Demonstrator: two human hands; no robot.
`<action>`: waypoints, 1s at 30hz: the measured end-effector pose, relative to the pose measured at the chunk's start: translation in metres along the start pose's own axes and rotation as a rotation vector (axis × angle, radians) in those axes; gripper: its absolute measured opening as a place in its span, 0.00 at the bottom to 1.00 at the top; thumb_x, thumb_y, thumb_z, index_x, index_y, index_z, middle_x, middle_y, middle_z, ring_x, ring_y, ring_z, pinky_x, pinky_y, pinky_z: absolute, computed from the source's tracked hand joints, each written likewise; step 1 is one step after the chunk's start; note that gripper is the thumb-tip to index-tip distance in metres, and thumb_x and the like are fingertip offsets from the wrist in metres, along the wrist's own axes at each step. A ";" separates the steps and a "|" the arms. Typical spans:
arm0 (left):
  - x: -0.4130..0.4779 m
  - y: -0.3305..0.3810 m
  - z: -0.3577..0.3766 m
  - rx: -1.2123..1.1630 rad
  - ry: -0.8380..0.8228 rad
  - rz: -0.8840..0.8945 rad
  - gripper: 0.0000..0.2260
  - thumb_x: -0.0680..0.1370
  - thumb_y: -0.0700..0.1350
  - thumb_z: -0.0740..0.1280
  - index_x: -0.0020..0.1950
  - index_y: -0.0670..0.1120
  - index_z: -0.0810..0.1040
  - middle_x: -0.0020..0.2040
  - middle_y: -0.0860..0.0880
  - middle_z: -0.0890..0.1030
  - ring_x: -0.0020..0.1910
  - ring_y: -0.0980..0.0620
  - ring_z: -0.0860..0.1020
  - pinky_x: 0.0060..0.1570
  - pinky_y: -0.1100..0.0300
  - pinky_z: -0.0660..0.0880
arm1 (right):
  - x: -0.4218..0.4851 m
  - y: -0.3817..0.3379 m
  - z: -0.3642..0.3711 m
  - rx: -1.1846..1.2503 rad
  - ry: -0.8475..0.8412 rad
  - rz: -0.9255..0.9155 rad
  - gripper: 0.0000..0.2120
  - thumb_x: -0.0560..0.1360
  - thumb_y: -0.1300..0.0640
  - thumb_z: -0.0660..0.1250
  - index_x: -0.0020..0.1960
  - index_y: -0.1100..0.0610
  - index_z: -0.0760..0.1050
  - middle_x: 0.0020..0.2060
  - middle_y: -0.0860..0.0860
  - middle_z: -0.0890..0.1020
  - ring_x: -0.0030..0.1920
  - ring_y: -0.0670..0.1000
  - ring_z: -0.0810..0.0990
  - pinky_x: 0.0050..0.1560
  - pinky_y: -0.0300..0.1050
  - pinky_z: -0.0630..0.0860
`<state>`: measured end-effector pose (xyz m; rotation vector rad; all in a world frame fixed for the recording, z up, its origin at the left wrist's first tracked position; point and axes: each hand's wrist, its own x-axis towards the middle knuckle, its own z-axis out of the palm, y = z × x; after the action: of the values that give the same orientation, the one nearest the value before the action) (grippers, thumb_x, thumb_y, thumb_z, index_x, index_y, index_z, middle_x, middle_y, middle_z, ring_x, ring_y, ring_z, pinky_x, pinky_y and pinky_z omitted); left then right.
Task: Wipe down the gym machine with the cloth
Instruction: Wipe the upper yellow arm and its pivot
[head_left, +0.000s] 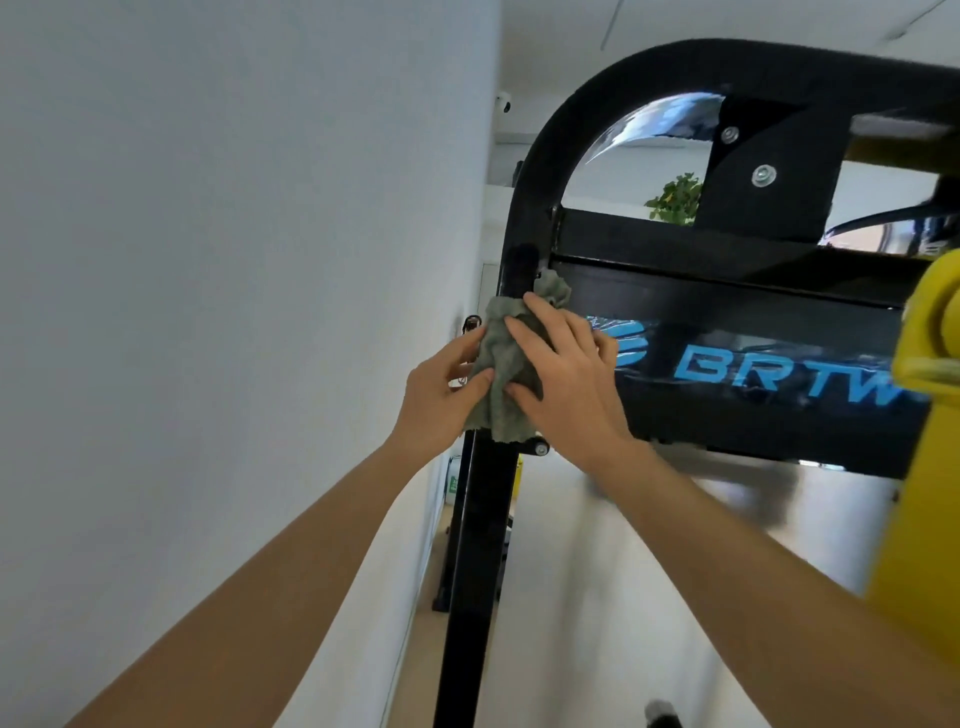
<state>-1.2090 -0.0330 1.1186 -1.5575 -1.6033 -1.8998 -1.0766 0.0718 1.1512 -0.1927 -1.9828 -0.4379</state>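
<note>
Grey-green and crumpled, the cloth (506, 364) sits against the black frame of the gym machine (727, 291), just where the upright post (470, 571) meets the wide crossbar, a little left of the middle of the view. The left hand (441, 395) reaches it from eight o'clock and pinches its edge, with the thumb on the front of the fabric and the other fingers tucked behind. The right hand (569, 374) comes in from four o'clock and lies flat over the other half, its fingers fairly straight and spread, pressing the fabric to the metal. Its thumb rests on the lower part of the cloth. A frayed corner hangs at six o'clock, just above a small bolt (541, 449) on the frame. At three o'clock from the hands, the crossbar carries blue lettering (779, 371) under a glossy film, reading "BRTW" until a yellow part (930, 364) at the edge of the view cuts it off. Toward one o'clock the frame curves into an arch, where a black plate (753, 156) is fixed with two silver bolts. A leafy green plant (675, 200) shows through the opening beneath the arch. A white wall (208, 260) fills the nine o'clock side, close beside the post. At twelve o'clock a small dome camera (503, 103) sits near the ceiling. Pale floor (571, 597) lies at six o'clock.
</note>
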 end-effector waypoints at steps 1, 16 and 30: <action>-0.007 -0.003 -0.001 -0.034 -0.030 -0.046 0.22 0.82 0.42 0.67 0.76 0.51 0.72 0.63 0.55 0.82 0.61 0.56 0.80 0.60 0.61 0.79 | -0.011 -0.004 0.005 0.002 0.007 0.016 0.28 0.72 0.50 0.75 0.71 0.54 0.74 0.74 0.54 0.71 0.70 0.56 0.69 0.68 0.54 0.61; -0.094 -0.043 0.009 -0.201 -0.021 -0.298 0.20 0.78 0.42 0.73 0.70 0.49 0.78 0.62 0.52 0.84 0.61 0.56 0.82 0.63 0.54 0.78 | -0.122 -0.044 0.053 0.041 0.177 0.118 0.17 0.79 0.55 0.67 0.65 0.60 0.79 0.64 0.57 0.80 0.66 0.56 0.73 0.65 0.52 0.64; -0.150 -0.072 0.019 -0.336 0.006 -0.482 0.17 0.81 0.40 0.68 0.70 0.44 0.77 0.62 0.48 0.83 0.61 0.52 0.82 0.59 0.56 0.80 | -0.187 -0.053 0.072 0.056 0.085 0.152 0.19 0.78 0.56 0.71 0.68 0.60 0.78 0.58 0.58 0.81 0.57 0.56 0.76 0.55 0.51 0.73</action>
<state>-1.1862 -0.0560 0.9541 -1.3531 -1.8609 -2.5318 -1.0723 0.0623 0.9441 -0.2827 -1.8793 -0.2880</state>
